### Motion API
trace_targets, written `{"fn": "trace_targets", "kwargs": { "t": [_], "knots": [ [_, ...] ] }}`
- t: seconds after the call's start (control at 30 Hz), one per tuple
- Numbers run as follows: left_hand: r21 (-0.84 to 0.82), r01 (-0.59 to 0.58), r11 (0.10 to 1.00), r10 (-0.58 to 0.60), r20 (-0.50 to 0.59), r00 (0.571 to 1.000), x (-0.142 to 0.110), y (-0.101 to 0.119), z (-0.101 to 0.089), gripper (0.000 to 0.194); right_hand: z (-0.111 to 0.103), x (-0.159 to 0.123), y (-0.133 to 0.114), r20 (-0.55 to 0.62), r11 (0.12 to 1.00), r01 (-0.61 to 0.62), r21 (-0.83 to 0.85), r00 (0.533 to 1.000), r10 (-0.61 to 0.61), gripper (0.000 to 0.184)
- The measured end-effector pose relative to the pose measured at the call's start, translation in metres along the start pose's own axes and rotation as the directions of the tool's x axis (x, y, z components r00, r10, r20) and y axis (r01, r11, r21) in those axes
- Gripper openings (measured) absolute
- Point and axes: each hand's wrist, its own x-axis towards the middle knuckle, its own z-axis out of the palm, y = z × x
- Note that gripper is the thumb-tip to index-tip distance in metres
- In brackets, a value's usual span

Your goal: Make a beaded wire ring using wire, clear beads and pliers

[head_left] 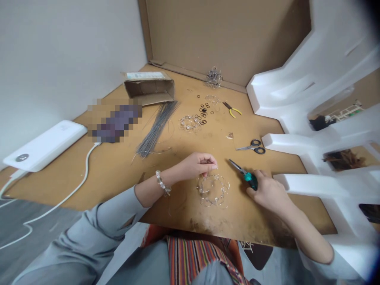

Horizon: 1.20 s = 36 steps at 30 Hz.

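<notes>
A flower-like piece of looped silver wire [212,190] lies on the brown board [118,170] near its front edge. My left hand [197,165], with a bead bracelet on the wrist, is closed in a pinch on the top rim of that wire piece. My right hand [267,192] sits to the right of it, wrapped round the green handles of thin-nosed pliers [243,174]. Their jaws point up and left and stop short of the wire.
Scissors [252,147] lie behind my right hand. Farther back are yellow-handled pliers [232,109], small black rings [204,112], a second wire piece [189,123], a bundle of straight wires [157,128], a cardboard box [149,87]. A white power bank [44,144] lies left; white foam blocks [314,118] stand right.
</notes>
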Motion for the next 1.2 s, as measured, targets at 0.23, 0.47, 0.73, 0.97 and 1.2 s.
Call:
{"fn": "trace_targets", "kwargs": {
  "t": [0.23,0.47,0.73,0.97,1.2],
  "knots": [
    [0.000,0.022,1.000,-0.022,-0.003,1.000,0.001,-0.002,0.001,0.011,-0.038,-0.016,0.007,-0.027,0.968,0.004,0.249,1.000,0.003,0.035],
    [0.042,0.030,0.999,-0.031,0.025,0.999,-0.001,0.001,0.001,0.007,-0.001,0.000,-0.024,-0.079,0.999,-0.044,-0.015,0.996,0.042,0.040],
    [0.150,-0.003,0.989,-0.001,0.029,1.000,-0.002,-0.002,-0.003,0.011,0.014,0.006,-0.030,-0.230,0.998,0.034,0.058,0.973,-0.020,0.043],
    [0.294,-0.120,0.948,0.115,0.036,0.993,-0.001,-0.008,-0.005,0.017,-0.001,0.013,-0.056,-0.221,0.816,0.263,0.515,0.960,-0.170,0.031],
    [0.387,-0.182,0.904,0.174,0.055,0.983,-0.002,-0.004,-0.005,0.017,0.016,0.028,-0.074,-0.159,0.683,0.271,0.679,0.962,-0.224,0.010]
  ]
}}
